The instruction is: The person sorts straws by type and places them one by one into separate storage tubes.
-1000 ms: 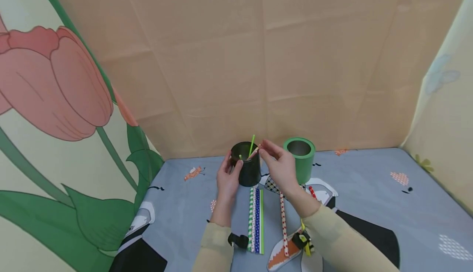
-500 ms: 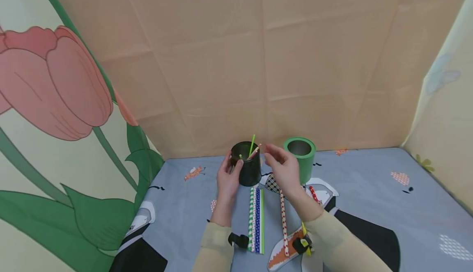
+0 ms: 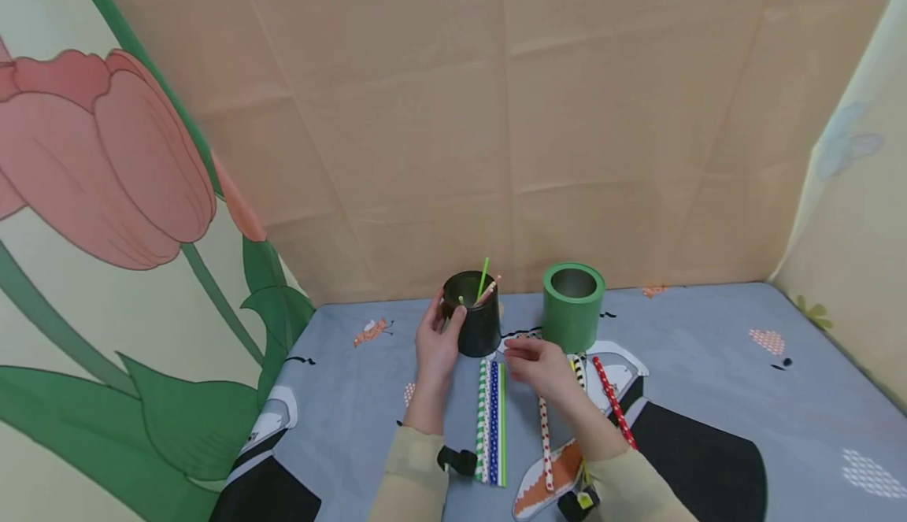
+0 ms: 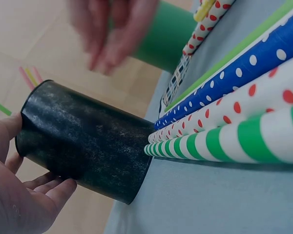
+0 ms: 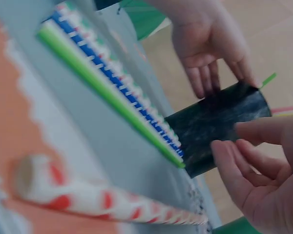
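Observation:
A black cup stands on the blue cloth, and a thin green straw and a pink one stick out of it. My left hand grips the cup's left side, thumb at the rim; the left wrist view shows the same hold on the black cup. Just right of the cup my right hand hovers low over the cloth, fingers relaxed and holding nothing. A row of patterned paper straws lies directly below the cup. In the right wrist view my right fingers are close to the black cup.
A green cup stands right of the black one. A white straw with red dots and a red straw lie near my right forearm. Paper walls close off the back and both sides.
My right hand let go of the pink straw at the black cup's rim and came down toward the cloth beside the lying straws. My left hand stayed on the cup.

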`<state>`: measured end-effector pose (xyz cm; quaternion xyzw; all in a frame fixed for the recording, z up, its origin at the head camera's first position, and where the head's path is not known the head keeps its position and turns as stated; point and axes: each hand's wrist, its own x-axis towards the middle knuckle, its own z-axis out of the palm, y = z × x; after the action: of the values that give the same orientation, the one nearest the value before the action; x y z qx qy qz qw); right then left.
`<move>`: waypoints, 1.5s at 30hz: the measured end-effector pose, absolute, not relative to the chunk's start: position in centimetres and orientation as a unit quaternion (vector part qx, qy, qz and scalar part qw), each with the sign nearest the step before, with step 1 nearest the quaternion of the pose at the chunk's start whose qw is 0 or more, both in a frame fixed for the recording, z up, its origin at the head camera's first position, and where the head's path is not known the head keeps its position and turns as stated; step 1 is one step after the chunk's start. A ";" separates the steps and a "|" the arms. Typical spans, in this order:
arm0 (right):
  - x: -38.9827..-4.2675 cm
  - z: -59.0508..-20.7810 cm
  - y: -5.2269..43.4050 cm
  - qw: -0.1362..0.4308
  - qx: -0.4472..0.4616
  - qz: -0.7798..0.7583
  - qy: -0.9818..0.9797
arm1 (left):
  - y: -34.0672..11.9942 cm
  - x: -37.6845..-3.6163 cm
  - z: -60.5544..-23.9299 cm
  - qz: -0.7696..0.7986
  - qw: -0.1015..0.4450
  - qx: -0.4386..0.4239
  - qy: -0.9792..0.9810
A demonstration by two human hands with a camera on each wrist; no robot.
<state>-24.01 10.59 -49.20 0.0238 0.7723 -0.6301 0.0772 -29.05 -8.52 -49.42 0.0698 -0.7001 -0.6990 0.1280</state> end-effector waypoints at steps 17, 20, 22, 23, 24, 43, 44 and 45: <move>-22.1 -50.6 9.3 0.098 0.008 -0.564 0.820 | -8.6 -29.2 -49.5 -0.705 0.119 0.078 -0.694; -22.0 -50.5 9.1 0.100 0.009 -0.565 0.819 | -8.6 -29.2 -49.5 -0.707 0.116 0.079 -0.693; -22.1 -50.7 9.0 0.098 0.013 -0.558 0.824 | -8.6 -29.2 -49.5 -0.706 0.117 0.080 -0.694; -22.1 -50.7 9.0 0.098 0.016 -0.555 0.826 | -8.6 -29.1 -49.5 -0.706 0.117 0.081 -0.694; -22.2 -50.7 9.0 0.098 0.018 -0.549 0.830 | -8.6 -29.1 -49.5 -0.706 0.119 0.081 -0.694; -21.9 -51.3 8.3 0.097 -0.004 -0.474 0.875 | -8.6 -29.1 -49.5 -0.703 0.121 0.075 -0.697; -21.9 -51.3 8.3 0.097 -0.006 -0.470 0.877 | -8.6 -29.1 -49.4 -0.703 0.120 0.076 -0.697; -21.8 -51.3 8.2 0.097 -0.006 -0.467 0.879 | -8.6 -29.1 -49.4 -0.703 0.119 0.077 -0.696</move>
<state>-21.84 8.24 -51.29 -0.0061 0.8791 -0.4666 0.0971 -29.06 -8.55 -49.40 0.0774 -0.6964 -0.7034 0.1192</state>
